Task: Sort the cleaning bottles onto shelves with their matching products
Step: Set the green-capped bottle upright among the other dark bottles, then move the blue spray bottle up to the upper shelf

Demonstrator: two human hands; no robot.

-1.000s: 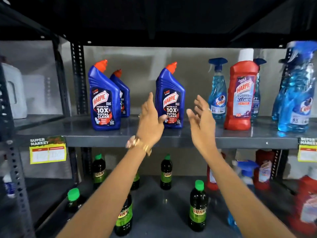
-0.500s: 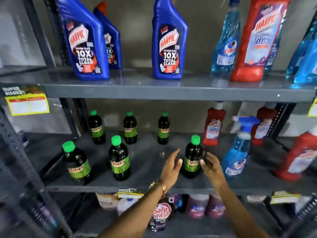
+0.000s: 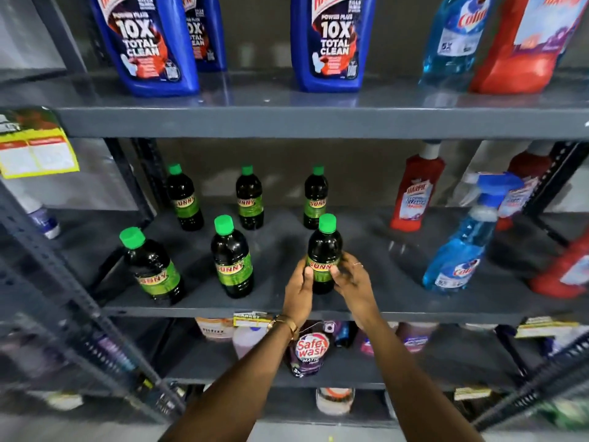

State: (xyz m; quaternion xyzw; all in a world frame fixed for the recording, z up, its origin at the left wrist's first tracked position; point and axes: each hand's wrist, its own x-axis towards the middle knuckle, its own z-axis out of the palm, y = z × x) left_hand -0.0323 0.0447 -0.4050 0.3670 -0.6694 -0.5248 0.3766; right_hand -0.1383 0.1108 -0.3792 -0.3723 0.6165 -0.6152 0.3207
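Grey metal shelving fills the view, three tiers visible. Lowest tier, nearest: a purple "Safe wash" pouch and other packs, mostly hidden behind both forearms and too blurred to read.

Middle shelf: left hand and right hand close together, clamped from either side on a dark Sunny bottle at the near edge, centre. Bottle upright, long axis vertical, green cap up, label facing the camera. Whether its base touches the shelf cannot be told; fingers cover it. Two matching Sunny bottles stand to its left in the near row, three more in the far row, all upright. Right of them: a blue Colin spray bottle near, red Harpic bottles farther back, one cut off at the right border.

Top shelf, far: blue Harpic bottles, a blue Colin bottle, a red bottle; all tops cropped out of frame. Yellow price tag at left, print illegible.
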